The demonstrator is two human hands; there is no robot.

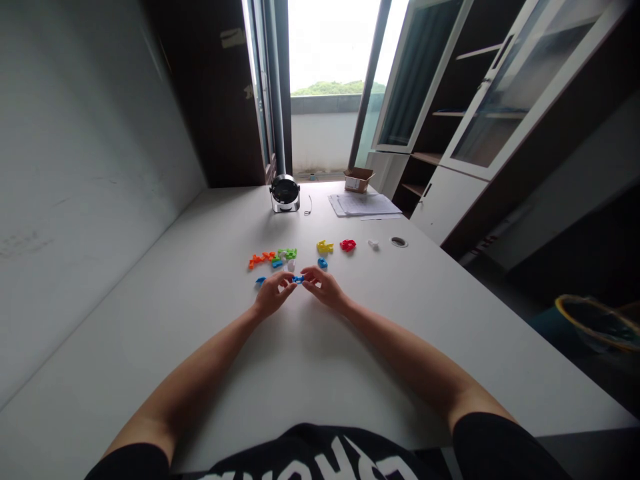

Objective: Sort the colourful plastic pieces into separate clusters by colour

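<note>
A small blue plastic piece (299, 279) is pinched between my two hands, above the white table. My left hand (273, 292) grips its left end with the fingertips. On its other end are the fingers of my right hand (324, 287). Just past my hands lie orange pieces (261, 259), green pieces (287, 254) and a white piece (291, 265). Another blue piece (323, 263) rests beyond my right fingers, and a further blue bit (261, 281) shows beside my left hand. Farther right are yellow pieces (325, 247), a red piece (348, 245) and a small white part (373, 245).
The white table (240, 373) meets a wall on the left. Toward its far edge stand a round black device on a metal stand (285, 193), papers (367, 205) and an open cardboard box (358, 180). A cable hole (399, 242) sits near the right edge, with cabinets beyond.
</note>
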